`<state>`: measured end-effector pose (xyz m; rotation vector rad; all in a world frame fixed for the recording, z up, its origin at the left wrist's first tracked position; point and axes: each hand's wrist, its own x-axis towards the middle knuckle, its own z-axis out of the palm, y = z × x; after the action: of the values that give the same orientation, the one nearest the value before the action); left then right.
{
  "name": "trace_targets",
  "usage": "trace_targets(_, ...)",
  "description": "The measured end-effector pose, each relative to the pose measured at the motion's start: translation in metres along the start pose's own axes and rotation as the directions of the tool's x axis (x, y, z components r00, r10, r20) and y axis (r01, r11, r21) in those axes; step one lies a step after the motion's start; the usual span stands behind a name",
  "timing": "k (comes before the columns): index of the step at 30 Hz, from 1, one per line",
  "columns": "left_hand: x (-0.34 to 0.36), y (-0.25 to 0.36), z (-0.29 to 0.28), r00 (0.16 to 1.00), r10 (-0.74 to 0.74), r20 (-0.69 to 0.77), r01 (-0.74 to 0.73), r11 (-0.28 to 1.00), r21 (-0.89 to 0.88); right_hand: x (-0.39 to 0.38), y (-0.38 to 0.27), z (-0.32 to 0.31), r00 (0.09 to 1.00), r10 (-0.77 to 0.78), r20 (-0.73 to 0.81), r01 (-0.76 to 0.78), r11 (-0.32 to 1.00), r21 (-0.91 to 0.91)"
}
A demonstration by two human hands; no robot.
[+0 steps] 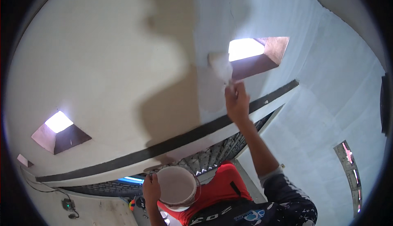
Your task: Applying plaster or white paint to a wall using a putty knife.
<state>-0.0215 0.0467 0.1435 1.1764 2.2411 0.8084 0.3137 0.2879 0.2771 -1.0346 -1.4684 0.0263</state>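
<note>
My right hand (237,99) is raised to the wall with its fingers closed round the handle of a wide, pale paintbrush (221,68). The brush is somewhat blurred; its broad end lies at the wall, just left of a bright square opening (247,49) with sloping reddish-brown sides. Low in front of me, my left hand (151,188) grips the left rim of a white bucket (192,186). Whitish liquid or coating shows inside it, and a thin wire handle hangs at its right side. My red trousers show behind the bucket.
The wall is beige (102,62) on the left and bluish white (311,103) on the right. A dark ledge (180,137) crosses below the openings, above a metal grille (213,152). Another opening (61,132) is at far left, above wires and a small electrical box (68,204).
</note>
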Motion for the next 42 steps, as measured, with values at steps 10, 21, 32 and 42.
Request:
trace_targets(10,0.000,-0.008,0.003,1.000,0.018,-0.010,-0.018,1.000,-0.001,-0.097,0.011,-0.023,0.946,0.293,0.137,-0.305,0.949,0.076)
trace_targets(21,-0.001,-0.005,0.000,1.000,-0.007,0.017,0.006,0.999,0.034,-0.035,0.024,-0.005,0.985,0.141,0.099,-0.149,0.985,0.085)
trace_targets(32,-0.005,0.000,-0.004,1.000,0.023,0.014,-0.023,1.000,0.012,-0.159,0.048,-0.039,0.761,0.589,0.273,-0.584,0.804,-0.108)
trace_targets(42,-0.007,0.007,-0.004,1.000,-0.001,-0.006,0.002,0.999,0.035,0.004,-0.039,-0.047,0.935,0.257,0.246,-0.225,0.963,-0.151)
